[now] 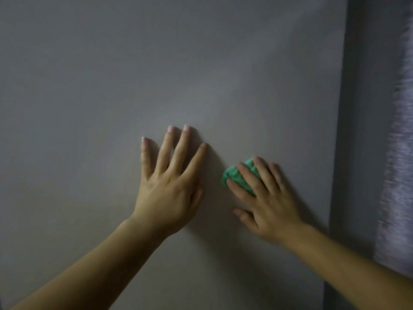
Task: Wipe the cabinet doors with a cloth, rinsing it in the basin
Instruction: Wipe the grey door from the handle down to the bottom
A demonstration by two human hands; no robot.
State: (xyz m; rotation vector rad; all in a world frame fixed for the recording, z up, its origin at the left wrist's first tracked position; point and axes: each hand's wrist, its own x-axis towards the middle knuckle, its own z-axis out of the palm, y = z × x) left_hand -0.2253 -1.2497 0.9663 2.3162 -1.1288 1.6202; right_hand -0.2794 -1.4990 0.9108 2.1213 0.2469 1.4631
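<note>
The right hand [266, 202] lies over a bunched green cloth [234, 175], its fingers fairly straight and laid across the wad, pressing it flat to the surface rather than gripping it; the thumb lies apart, lower down. The left hand [167, 193] is released, with its palm and spread fingers flat against the same surface just beside the cloth, holding nothing and apparently bracing.

Both hands rest on a plain grey cabinet door [156, 63], the cloth in the lower right part of the panel. To the right runs a darker upright strip [348, 130], probably the door's edge or the frame. Beyond it is a pale blurred surface [397, 153] that cannot be made out. The basin is not in view.

The wiping step looks to be in hand, with rinsing not begun. The next move calls for firm, even pressure as the cloth sweeps across the panel, the fingers keeping the wad from slipping out, with overlapping passes toward the edge strip.
</note>
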